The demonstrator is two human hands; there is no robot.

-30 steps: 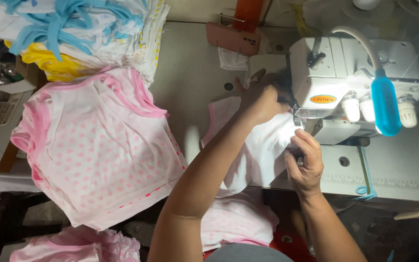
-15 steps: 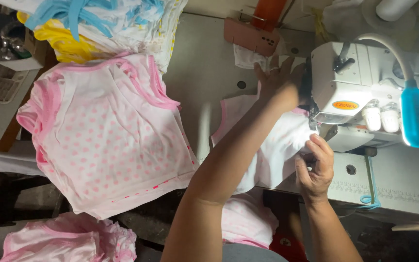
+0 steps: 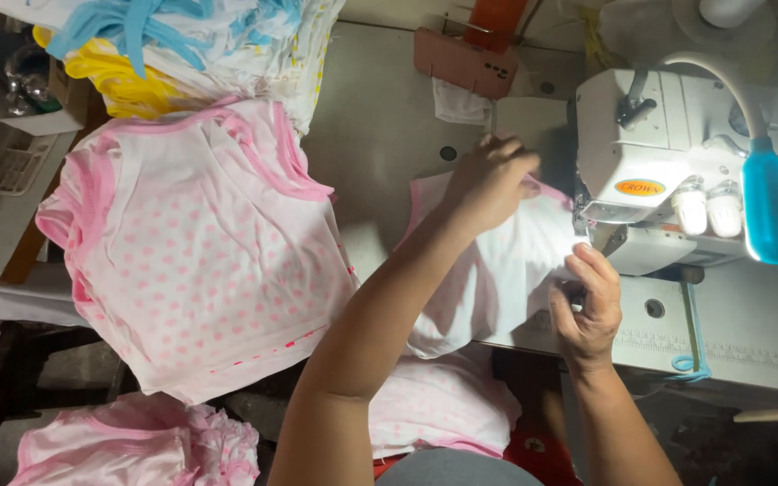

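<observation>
Grey table, stacked pink shirts finished; left hand pressing, right hand fingers pinching white garment at sewing machine, seam unfinished.

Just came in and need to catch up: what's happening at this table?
A person is at a white sewing machine, guiding a white garment with pink trim at its needle. The left hand rests on the cloth's far edge; the right hand pinches the near edge beside the machine. To the left lies a stack of pink-dotted white shirts, with blue and yellow garments heaped beyond it.
</observation>
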